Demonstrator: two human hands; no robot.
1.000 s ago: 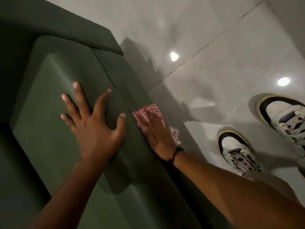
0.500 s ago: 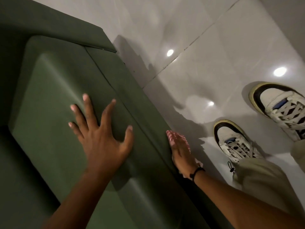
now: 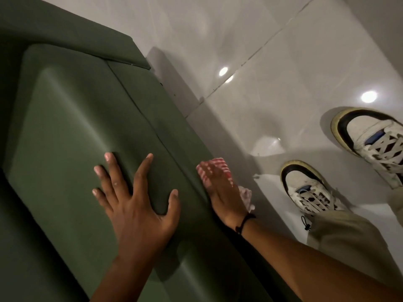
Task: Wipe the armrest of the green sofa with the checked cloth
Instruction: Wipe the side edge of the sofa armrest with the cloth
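The green sofa's armrest (image 3: 91, 118) fills the left of the head view, a broad padded top with a darker outer side (image 3: 174, 136). My left hand (image 3: 135, 205) lies flat on the top, fingers spread, holding nothing. My right hand (image 3: 224, 192) presses the red-and-white checked cloth (image 3: 218, 165) against the armrest's outer side, near its upper edge. Part of the cloth peeps out past my fingertips and another bit hangs below my palm; the rest is hidden under the hand. The right hand is blurred.
Glossy white floor tiles (image 3: 272, 62) lie to the right, with ceiling lights reflected. My two white and black sneakers (image 3: 305, 188) (image 3: 375, 138) stand close beside the sofa, with a beige trouser leg (image 3: 340, 234) above the nearer one.
My right hand slid down the armrest's side towards me, then back up, so the cloth shows again beyond the fingertips. The left hand stays planted on top.
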